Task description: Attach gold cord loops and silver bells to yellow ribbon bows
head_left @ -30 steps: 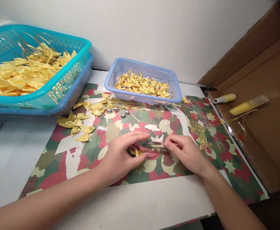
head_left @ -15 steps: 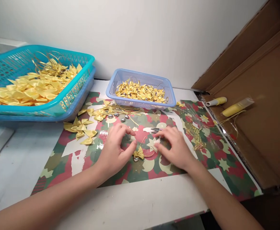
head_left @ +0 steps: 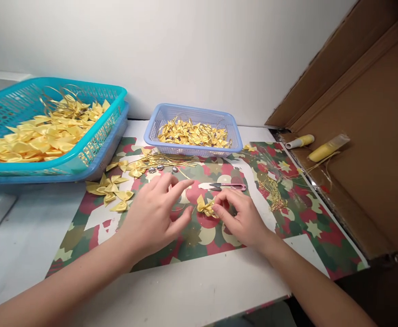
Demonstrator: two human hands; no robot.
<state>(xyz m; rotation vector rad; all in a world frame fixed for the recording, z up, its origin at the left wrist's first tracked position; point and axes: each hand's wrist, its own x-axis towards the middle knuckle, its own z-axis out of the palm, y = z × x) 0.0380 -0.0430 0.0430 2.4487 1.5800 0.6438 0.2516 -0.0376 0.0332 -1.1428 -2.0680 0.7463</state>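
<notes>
My right hand (head_left: 241, 220) pinches the side of a yellow ribbon bow (head_left: 204, 206) with thumb and forefinger, just above the patterned mat. The silver bell seen on this bow earlier is hidden now. My left hand (head_left: 154, 209) is to the left of the bow, thumb and forefinger spread apart, with nothing seen between them. A thin gold cord shows near its fingertips. Beyond my right hand lie small pink-handled thread snips (head_left: 238, 186). Past my left hand are several loose silver bells (head_left: 160, 167) and a bunch of gold cords (head_left: 175, 159).
A blue basket (head_left: 192, 109) of finished-looking bows stands at the back. At left, a turquoise basket (head_left: 113, 91) holds many yellow bows. Loose bows (head_left: 108, 186) lie left on the mat (head_left: 206, 254); gold cord scraps (head_left: 276, 195) lie right. Yellow tubes (head_left: 328, 147) rest by the cardboard wall (head_left: 352, 181).
The bow has moved up and to the right and is now between my right fingers, which were empty before. My left hand has shifted slightly left. More of the snips shows.
</notes>
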